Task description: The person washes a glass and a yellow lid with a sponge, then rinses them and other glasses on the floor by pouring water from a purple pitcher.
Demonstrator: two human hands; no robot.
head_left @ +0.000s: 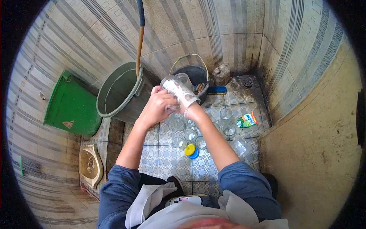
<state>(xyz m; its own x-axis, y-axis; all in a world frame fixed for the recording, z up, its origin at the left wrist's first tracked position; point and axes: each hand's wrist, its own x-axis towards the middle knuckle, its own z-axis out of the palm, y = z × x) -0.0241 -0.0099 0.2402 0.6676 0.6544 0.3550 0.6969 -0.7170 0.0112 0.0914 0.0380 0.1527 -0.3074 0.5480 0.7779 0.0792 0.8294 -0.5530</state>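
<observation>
A clear glass jug (176, 89) is held up in front of me, tilted, its mouth toward my right arm. My left hand (158, 105) is closed around its handle side. My right hand (193, 110) reaches through the mouth into the jug; white suds and the glass blur its fingers, so what they hold cannot be made out. Below on the tiles stand several clear glasses (190, 134), partly covered by my arms. Near them lie a yellow round lid (189, 149) and a blue one (195, 154), overlapping.
A dark bucket (198, 72) with a wire handle stands behind the jug, a blue brush (217, 90) beside it. A green detergent pouch (247, 120) lies right. Leftward are a large grey tub (118, 86), a green container (70, 105) and a squat toilet (98, 164). A wall (316, 152) borders the right.
</observation>
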